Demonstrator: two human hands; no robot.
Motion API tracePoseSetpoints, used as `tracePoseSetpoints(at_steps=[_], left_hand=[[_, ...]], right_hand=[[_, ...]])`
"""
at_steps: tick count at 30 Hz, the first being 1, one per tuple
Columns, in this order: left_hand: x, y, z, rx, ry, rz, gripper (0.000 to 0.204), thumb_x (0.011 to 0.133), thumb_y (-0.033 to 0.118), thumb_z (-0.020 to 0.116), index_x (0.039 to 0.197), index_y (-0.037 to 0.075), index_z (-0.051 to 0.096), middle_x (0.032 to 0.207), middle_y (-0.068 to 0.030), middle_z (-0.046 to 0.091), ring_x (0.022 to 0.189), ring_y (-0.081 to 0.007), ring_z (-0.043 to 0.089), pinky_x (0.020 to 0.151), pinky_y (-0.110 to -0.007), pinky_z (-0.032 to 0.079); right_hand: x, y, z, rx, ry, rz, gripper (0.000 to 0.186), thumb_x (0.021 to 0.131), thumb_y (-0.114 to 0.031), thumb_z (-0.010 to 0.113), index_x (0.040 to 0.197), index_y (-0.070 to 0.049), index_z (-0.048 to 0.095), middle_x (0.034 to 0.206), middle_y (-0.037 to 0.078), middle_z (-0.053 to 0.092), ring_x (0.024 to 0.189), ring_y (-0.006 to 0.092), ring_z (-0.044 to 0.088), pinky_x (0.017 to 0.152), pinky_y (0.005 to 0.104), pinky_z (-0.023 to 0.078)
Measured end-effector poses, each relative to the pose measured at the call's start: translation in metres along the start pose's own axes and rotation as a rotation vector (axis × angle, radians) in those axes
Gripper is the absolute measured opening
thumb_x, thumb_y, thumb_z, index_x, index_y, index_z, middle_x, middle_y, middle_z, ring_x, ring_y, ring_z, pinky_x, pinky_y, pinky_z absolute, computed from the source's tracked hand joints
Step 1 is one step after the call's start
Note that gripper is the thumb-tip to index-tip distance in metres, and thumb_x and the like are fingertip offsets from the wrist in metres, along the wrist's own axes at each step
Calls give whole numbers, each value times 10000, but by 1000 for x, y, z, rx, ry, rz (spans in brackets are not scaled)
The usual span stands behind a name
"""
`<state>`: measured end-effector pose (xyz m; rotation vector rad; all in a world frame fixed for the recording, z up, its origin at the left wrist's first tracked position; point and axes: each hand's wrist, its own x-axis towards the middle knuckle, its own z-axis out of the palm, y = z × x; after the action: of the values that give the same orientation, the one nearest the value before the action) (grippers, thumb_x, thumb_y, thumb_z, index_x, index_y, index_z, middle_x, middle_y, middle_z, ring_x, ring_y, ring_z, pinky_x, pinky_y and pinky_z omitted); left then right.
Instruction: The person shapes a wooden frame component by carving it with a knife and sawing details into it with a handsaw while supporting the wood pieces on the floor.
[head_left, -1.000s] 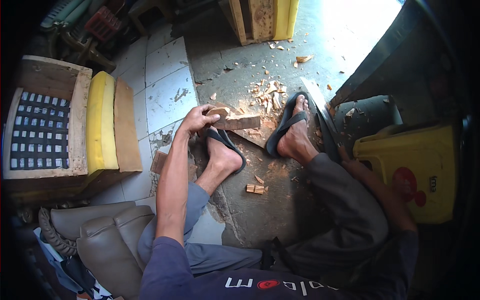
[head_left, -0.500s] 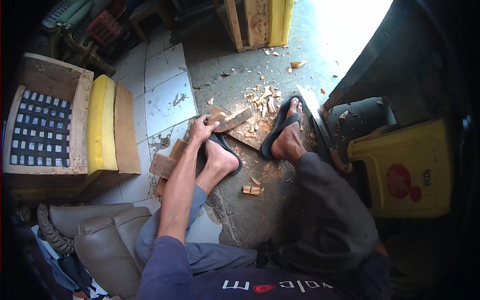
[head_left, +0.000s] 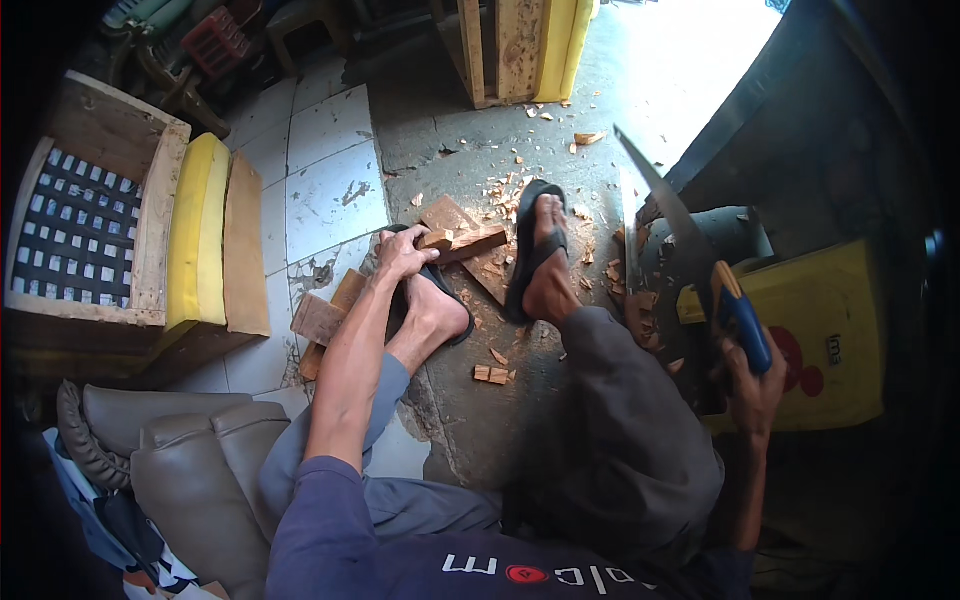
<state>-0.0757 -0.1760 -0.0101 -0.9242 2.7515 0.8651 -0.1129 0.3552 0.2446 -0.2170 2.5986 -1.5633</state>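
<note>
My left hand [head_left: 404, 252] is closed on a short piece of wood [head_left: 478, 241], pressing it down beside my left foot. The wood lies across a flat board [head_left: 450, 214] on the floor. On the right, my right hand [head_left: 755, 385] grips a handsaw by its blue and orange handle [head_left: 742, 315]. Its blade [head_left: 668, 200] points up and away, raised and apart from the wood. A long knife [head_left: 630, 225] lies on the floor beyond my right foot, its handle end partly hard to make out.
Wood chips [head_left: 500, 200] litter the floor around my sandalled feet. Offcuts [head_left: 318, 320] lie left of my left foot, and a small block [head_left: 491, 375] nearer me. A yellow plastic stool [head_left: 850, 340] stands right, a webbed wooden frame with yellow foam [head_left: 197, 235] left, brown cushions [head_left: 195, 460] lower left.
My right hand has come into view at the right, holding up the handsaw. My right foot has shifted left, closer to the wood. My left hand keeps its hold.
</note>
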Motion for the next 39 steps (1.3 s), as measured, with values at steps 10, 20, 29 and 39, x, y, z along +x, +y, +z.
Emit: tracePoseSetpoints(at_steps=[10,20,29,39], left_hand=[[-11,21,-3,2,84,116,502,805,296,831,1274,179,695,1172,-183,739,1116,-381,694,976,-471,540],[-16,36,5,160,193,251,541,874,311,773,1382,207,619,1235,-183,709,1133,-400,677,954,-507,540],[0,83,10,136,90,-57,519,956,521,571,1313,157,669,1260,-290,666,1187,-480,630,993,-540,509],[19,65,21,94,150,-50,452,933,465,542,1165,114,706,1109,-277,717,1086,-469,676,925,-500,529]], right_hand=[[-99,-37,62,266,-54,-220,485,839,-73,776,1217,44,496,876,84,649,735,99,607,701,264,513],[-95,14,176,217,-259,-116,689,847,-69,727,1488,-1,482,954,196,747,784,192,760,712,316,583],[-103,38,172,254,-218,-160,678,813,-61,725,1457,9,524,998,222,749,806,273,782,718,350,604],[-113,52,173,245,-259,-247,734,786,-94,732,1484,-37,510,885,251,730,709,359,749,659,429,601]])
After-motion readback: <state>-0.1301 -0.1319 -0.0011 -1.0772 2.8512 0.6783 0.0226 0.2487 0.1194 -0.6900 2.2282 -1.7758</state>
